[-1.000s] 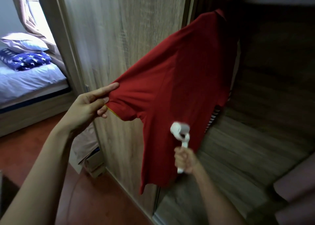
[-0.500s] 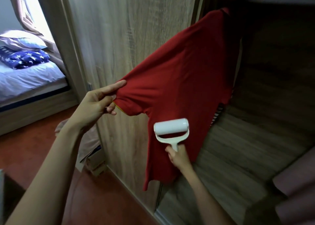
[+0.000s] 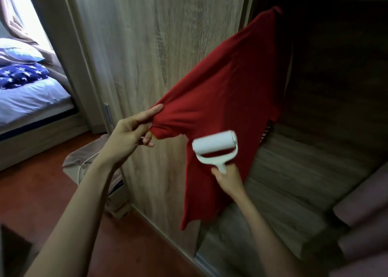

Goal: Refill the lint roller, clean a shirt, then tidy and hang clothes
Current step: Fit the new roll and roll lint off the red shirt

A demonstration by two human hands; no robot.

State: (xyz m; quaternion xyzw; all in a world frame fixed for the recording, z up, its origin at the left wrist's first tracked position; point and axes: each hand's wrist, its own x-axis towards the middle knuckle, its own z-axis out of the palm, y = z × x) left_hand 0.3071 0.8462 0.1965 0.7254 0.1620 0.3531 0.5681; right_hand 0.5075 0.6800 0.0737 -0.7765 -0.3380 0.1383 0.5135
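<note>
Red shirt [image 3: 226, 108] hangs at wardrobe; left hand [image 3: 130, 136] pinches sleeve taut (flat rolling surface); right hand [image 3: 227, 175] grips lint roller [image 3: 215, 145] against fabric.

A red-brown floor [image 3: 52, 192] is seen at the lower left. On it, against the wooden wardrobe panel [image 3: 159, 56], a box [image 3: 117, 199] is stood, and a brownish cloth [image 3: 84, 161] with a pale cord across it is draped over the box. At the far left a bed [image 3: 31, 100] is set on a low wooden base. On its pale sheet a blue blanket [image 3: 21, 75] with white stars is bundled, and a pillow [image 3: 14, 52] is laid just behind it.
</note>
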